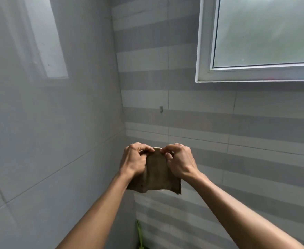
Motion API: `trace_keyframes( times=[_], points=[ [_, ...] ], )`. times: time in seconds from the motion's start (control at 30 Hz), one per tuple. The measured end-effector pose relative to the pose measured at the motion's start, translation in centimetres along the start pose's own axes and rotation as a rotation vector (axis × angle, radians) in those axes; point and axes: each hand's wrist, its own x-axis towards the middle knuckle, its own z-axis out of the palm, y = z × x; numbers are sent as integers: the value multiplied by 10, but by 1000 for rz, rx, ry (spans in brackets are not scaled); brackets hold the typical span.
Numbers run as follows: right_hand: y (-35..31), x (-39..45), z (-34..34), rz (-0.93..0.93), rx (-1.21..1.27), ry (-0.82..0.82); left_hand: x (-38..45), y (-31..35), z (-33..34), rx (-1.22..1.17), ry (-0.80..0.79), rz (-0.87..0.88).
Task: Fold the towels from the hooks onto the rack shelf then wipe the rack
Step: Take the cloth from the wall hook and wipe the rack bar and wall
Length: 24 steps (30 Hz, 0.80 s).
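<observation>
a small brown towel (155,172) is held up in the corner of a tiled room, just below the middle of the view. its top edge is pinched by the left hand (134,161) at about 10 o'clock of the cloth and by the right hand (180,161) at about 2 o'clock, fingers and thumbs curled onto the fabric, the two hands nearly touching. the rest of the towel hangs between the wrists, its lower edge uneven. a small metal hook (161,109) is seen on the striped wall at 12 o'clock above the hands, bare. a frosted window (262,33) is set at 1 o'clock. something green (139,234) is seen at 6 o'clock, low in the corner; what it is cannot be told.
</observation>
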Motion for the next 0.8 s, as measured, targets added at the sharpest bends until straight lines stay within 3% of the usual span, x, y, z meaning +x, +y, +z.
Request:
trace_keyframes(
  times=[0.63, 0.8],
  points=[
    [44, 248, 19, -128, -152, 18, 255, -36, 95, 208, 232, 15],
    [51, 269, 21, -294, -502, 24, 280, -48, 110, 213, 243, 20]
  ],
)
